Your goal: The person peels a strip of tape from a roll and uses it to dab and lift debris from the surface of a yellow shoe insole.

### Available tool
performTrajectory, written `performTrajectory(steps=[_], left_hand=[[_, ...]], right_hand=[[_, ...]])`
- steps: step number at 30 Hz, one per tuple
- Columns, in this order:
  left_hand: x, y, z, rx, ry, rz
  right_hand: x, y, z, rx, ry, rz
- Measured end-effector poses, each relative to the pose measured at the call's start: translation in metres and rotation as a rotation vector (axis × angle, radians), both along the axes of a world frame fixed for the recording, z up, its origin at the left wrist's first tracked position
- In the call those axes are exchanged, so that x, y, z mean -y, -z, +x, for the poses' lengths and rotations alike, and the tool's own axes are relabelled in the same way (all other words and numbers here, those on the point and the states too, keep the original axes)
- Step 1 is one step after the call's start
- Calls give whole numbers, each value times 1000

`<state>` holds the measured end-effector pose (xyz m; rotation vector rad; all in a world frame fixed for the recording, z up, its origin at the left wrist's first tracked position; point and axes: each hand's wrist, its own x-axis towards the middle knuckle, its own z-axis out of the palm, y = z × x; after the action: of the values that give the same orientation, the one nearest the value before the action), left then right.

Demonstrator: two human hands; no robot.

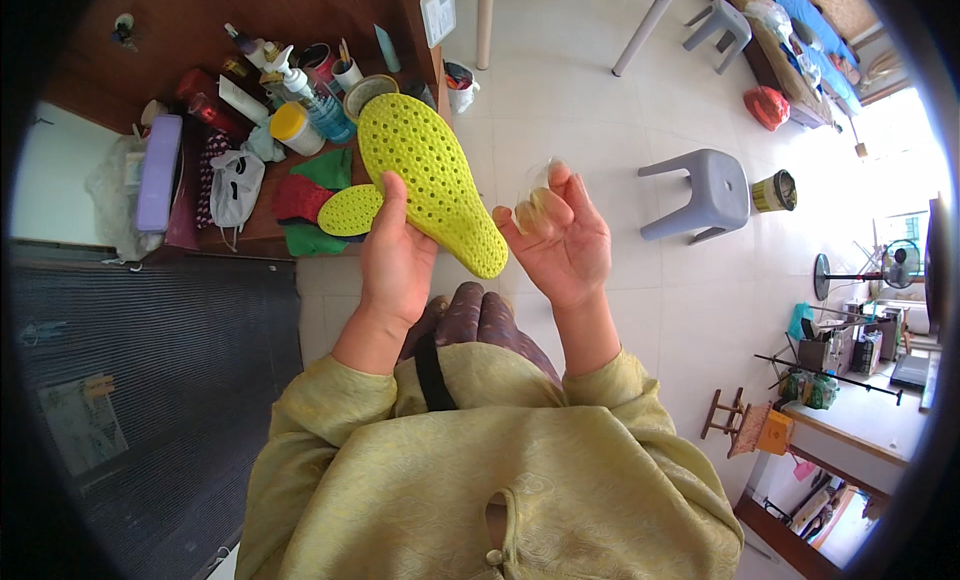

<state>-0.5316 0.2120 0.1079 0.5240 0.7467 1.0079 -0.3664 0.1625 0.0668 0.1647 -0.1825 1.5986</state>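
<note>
My left hand grips a bright yellow-green perforated insole, thumb on its upper face and fingers beneath. The broad end of the insole points away over a shelf, and its narrow end comes close to my right fingertips. With curled fingers, my right hand holds a thin, clear piece that looks like plastic film; its exact shape is hard to make out. A second yellow-green insole lies on the shelf beyond my left hand, over red and green cloth-like pieces.
On the brown wooden shelf stand a blue pump bottle, a yellow-lidded jar and a purple box. A grey plastic stool and a small bin are on the tiled floor to the right. Dark mesh hangs at left.
</note>
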Motion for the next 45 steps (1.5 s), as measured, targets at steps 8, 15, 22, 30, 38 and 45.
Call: performTrajectory(steps=[8, 15, 22, 30, 38, 45], left_hand=[[0, 2, 0, 52, 9, 6], [0, -1, 3, 5, -8, 10], [-5, 4, -1, 32, 10, 28], [4, 4, 9, 330, 96, -40], [-6, 15, -2, 444, 24, -134], [-3, 12, 2, 329, 23, -111]], right_hand=[[-1, -5, -8, 80, 80, -115], [-1, -19, -13, 144, 94, -176], [7, -25, -17, 806, 278, -23], [13, -8, -59, 2209, 682, 156], [9, -20, -42, 1416, 364, -104], [7, -17, -48, 2202, 636, 208]])
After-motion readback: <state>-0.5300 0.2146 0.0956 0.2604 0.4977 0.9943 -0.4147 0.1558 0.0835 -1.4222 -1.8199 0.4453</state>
